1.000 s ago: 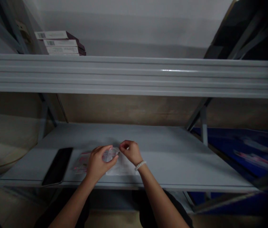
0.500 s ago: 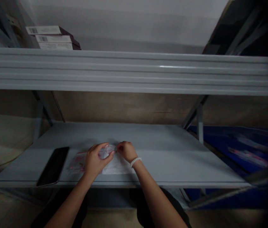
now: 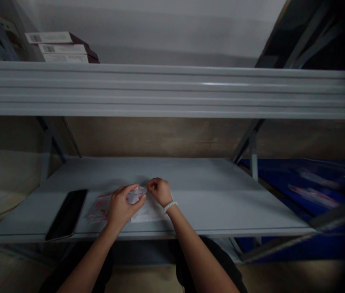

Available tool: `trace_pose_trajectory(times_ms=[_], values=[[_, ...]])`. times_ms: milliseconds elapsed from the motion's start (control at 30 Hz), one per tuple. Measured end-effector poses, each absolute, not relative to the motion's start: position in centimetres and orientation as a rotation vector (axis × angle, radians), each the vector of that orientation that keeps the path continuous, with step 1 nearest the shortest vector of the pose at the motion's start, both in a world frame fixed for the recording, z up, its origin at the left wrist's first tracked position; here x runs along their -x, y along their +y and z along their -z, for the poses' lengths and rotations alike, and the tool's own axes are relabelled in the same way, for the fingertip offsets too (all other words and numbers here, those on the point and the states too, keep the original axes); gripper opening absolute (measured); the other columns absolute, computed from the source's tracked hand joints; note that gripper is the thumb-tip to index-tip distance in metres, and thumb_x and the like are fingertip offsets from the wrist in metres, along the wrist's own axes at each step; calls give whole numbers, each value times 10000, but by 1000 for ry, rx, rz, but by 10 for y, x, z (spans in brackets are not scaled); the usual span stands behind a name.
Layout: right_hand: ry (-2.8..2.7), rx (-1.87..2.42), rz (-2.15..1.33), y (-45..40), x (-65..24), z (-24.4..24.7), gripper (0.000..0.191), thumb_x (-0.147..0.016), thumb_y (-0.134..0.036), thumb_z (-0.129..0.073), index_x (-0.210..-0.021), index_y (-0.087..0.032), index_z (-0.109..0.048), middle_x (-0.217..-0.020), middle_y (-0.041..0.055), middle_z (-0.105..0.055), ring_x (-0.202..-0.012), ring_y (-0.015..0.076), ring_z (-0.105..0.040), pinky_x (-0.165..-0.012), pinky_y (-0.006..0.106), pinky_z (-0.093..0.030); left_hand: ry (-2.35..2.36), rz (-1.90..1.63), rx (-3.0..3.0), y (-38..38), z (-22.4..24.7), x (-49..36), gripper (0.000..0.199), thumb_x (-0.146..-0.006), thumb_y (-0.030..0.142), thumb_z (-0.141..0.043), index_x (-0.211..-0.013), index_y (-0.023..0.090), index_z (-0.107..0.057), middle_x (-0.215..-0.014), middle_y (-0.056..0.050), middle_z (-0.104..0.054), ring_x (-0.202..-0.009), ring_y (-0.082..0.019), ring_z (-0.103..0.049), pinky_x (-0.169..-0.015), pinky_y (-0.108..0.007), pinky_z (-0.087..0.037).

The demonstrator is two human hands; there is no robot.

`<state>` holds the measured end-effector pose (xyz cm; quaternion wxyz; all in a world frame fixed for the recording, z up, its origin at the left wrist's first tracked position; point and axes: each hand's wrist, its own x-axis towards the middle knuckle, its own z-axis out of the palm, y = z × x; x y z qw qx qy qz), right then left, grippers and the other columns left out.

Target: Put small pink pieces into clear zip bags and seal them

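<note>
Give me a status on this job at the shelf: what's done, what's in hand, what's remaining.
Done, by the look of it: a white paper sheet and a pink-printed clear packet lie flat on the grey metal shelf. In hand: the left hand and right hand pinch a small clear plastic bag. Remaining: the black phone lies untouched nearby.

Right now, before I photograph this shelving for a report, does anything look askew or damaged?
The stack of flat boxes on the upper metal shelf looks askew: the top box juts out left past the ones beneath it. No spill or damage shows.
</note>
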<state>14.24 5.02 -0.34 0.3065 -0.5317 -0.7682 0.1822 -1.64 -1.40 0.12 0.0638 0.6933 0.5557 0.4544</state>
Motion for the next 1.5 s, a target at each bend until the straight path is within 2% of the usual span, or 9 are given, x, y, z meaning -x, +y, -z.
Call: trace_pose_trajectory(times_ms=[133,233,367,467,767,933,1100,1300,1500], values=[[-1830,974,-741,41,-149,-21,171,-803,-298,-609,-820,-153,-697,-815,52,-669,-697,116,-575,-616,204,-430,1698,-1333,-2100,-15,-1,15,293,-721,339,-677,-983,213,-636,-958,-36,-687,-880,-193,-639,-810,-320,-512],[-1902,835,-828,39,-154,-26,157,-789,-299,-632,-799,-165,-712,-808,48,-661,-724,117,-587,-624,205,-433,1705,-1333,-2109,-15,-1,15,291,-721,335,-676,-983,213,-637,-945,-35,-688,-866,-191,-639,-800,-320,-515],[-1867,1064,-747,47,-153,-10,143,-813,-206,-581,-821,-154,-713,-832,67,-701,-770,138,-629,-684,221,-454,1720,-1402,-2074,-13,0,17,295,-731,345,-668,-993,211,-643,-935,-42,-692,-852,-189,-649,-798,-315,-521],[-2117,1315,-580,52,-145,8,153,-766,-113,-583,-800,-156,-726,-816,72,-719,-734,152,-640,-684,222,-438,1743,-1442,-2038,-13,0,18,300,-737,355,-664,-998,208,-644,-936,-45,-692,-850,-192,-653,-802,-317,-523],[-2205,1440,-478,52,-131,21,149,-736,-83,-583,-746,-136,-722,-788,120,-712,-721,188,-638,-664,243,-422,1762,-1386,-2018,-14,0,18,314,-744,367,-656,-1015,208,-645,-941,-44,-698,-844,-189,-660,-772,-299,-532],[-1913,1169,-622,48,-142,-10,165,-819,-128,-530,-868,-143,-687,-857,61,-692,-759,124,-612,-669,199,-444,1741,-1339,-2050,-15,-1,15,292,-723,340,-670,-985,214,-649,-946,-40,-698,-860,-192,-656,-784,-305,-527],[-1909,852,-795,42,-148,-23,136,-810,-243,-599,-812,-167,-712,-819,49,-671,-802,129,-605,-694,215,-456,1766,-1334,-2072,-16,-3,12,271,-717,333,-672,-957,208,-655,-912,-44,-697,-837,-197,-653,-774,-308,-524],[-2042,1348,-642,49,-139,5,177,-778,-114,-554,-810,-154,-723,-824,64,-718,-734,137,-638,-683,210,-444,1818,-1387,-1923,-13,-1,17,310,-743,383,-647,-1005,217,-649,-936,-37,-696,-851,-195,-656,-778,-309,-521],[-2153,1521,-542,49,-121,25,109,-702,-135,-621,-705,-132,-729,-764,126,-717,-684,180,-645,-625,225,-413,1815,-1395,-1896,-12,1,19,310,-734,385,-650,-993,214,-652,-935,-36,-695,-855,-188,-651,-788,-298,-512]])
